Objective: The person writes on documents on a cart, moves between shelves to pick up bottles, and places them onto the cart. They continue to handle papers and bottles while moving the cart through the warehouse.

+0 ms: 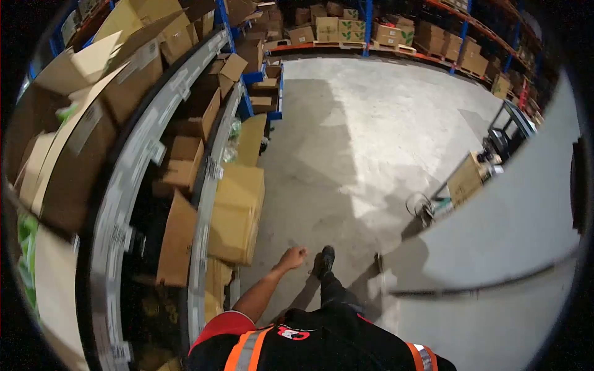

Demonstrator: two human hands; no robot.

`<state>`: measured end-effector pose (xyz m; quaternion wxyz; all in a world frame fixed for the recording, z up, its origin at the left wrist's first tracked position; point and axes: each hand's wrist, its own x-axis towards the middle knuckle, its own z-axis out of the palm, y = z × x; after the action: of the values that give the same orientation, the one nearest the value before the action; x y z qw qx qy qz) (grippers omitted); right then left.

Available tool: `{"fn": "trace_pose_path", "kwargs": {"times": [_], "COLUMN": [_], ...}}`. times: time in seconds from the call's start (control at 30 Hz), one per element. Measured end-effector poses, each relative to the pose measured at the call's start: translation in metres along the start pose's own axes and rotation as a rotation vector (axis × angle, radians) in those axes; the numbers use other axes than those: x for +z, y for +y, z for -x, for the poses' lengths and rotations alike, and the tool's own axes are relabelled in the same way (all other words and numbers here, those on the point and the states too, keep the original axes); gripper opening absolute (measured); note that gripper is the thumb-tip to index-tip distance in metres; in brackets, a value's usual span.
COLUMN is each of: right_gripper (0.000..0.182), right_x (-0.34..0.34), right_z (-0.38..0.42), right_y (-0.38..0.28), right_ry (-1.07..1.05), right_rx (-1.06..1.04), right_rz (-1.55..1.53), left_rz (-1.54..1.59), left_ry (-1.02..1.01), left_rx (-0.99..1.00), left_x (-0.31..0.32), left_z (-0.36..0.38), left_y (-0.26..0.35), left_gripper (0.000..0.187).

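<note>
My left hand point(293, 258) hangs low in front of my body over the grey floor, its fingers curled, and whether anything is inside them is too small to tell. The closest thing to it is a large closed cardboard box point(235, 213) on the bottom level of the shelving at the left. Above that box, an opened carton point(176, 241) with a raised brown flap sits on a middle shelf. My right hand does not show. One dark shoe point(328, 253) is visible just right of my left hand.
Shelving with grey label rails point(139, 179) runs along the left, full of open cartons. At the right stand a pale panel point(482, 241) and a cart point(467, 182) with a box. Blue-post racks point(368, 28) with stacked boxes line the back.
</note>
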<state>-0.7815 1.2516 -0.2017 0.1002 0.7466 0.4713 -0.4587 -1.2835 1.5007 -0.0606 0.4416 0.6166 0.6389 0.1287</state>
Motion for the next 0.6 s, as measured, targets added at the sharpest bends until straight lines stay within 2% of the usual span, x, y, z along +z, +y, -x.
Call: {"fn": "trace_pose_path", "kwargs": {"times": [0.07, 0.13, 0.2, 0.27, 0.3, 0.33, 0.37, 0.4, 0.47, 0.53, 0.6], "right_gripper": [0.034, 0.034, 0.034, 0.031, 0.03, 0.03, 0.031, 0.025, 0.023, 0.028, 0.034], "right_x": [-0.029, -0.06, -0.126, -0.257, -0.328, -0.388, -0.448, -0.488, -0.559, -0.6, -0.627], "right_z": [-0.086, -0.195, -0.295, -0.364, -0.393, -0.396, -0.414, -0.456, -0.493, -0.544, -0.585], "right_y": [-0.055, -0.111, -0.207, -0.379, -0.473, -0.56, -0.629, -0.677, -0.789, -0.858, -0.897], "right_ry": [0.044, 0.249, 0.469, 0.406, 0.38, 0.361, 0.264, 0.296, 0.282, 0.299, 0.311], "right_rx": [-0.128, -0.459, -0.64, -0.63, -0.625, -0.6, -0.646, -0.895, -0.785, -0.904, -0.782], "right_rz": [0.113, 0.361, 0.458, 0.179, 0.039, -0.374, -0.435, -0.458, -0.505, -0.628, -0.449], "left_rz": [-0.024, -0.058, -0.071, -0.052, 0.013, 0.078, 0.175, 0.27, 0.359, 0.342, 0.228], "left_ry": [-0.017, -0.039, -0.109, 0.139, 0.177, 0.217, 0.196, 0.177, 0.142, 0.131, 0.143], "left_rx": [-0.028, -0.06, -0.326, -0.315, -0.381, -0.446, -0.472, -0.502, -0.601, -0.646, -0.614], "left_x": [-0.019, -0.036, -0.079, -0.108, -0.13, -0.152, -0.167, -0.183, -0.207, -0.232, -0.262], "left_z": [-0.083, -0.108, -0.126, -0.152, -0.165, -0.18, -0.199, -0.218, -0.275, -0.363, -0.469], "left_y": [-0.009, -0.05, -0.076, -0.118, -0.121, -0.123, -0.132, -0.141, -0.147, -0.141, -0.125], "left_gripper": [0.037, 0.036, 0.033, 0.033, 0.034, 0.035, 0.034, 0.034, 0.034, 0.034, 0.034]}}
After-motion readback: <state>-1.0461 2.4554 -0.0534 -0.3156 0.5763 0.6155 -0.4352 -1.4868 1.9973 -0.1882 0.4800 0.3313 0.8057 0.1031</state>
